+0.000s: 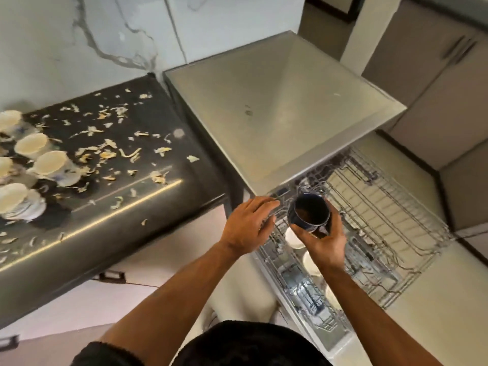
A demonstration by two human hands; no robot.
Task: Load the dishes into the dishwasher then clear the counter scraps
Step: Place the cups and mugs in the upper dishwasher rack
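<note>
Head view looks down on a right hand (323,240) that grips a dark blue mug (309,212) from below and the side, fingers and thumb curled round its wall, the mug's mouth turned up toward the camera. The mug hangs over the near left corner of the pulled-out dishwasher rack (369,223), above a white dish (293,237) already sitting in the wires. The left hand (248,223) is just beside the mug, on its left, palm down with fingers loosely spread and holding nothing; whether it touches the rack I cannot tell. The dishwasher's grey top (277,107) lies beyond the hands. To the left, the dark worktop (148,191) carries scattered pale scraps (105,149) and a cluster of white cups (50,162) with blue patterns at its far left end, well apart from both hands.
</note>
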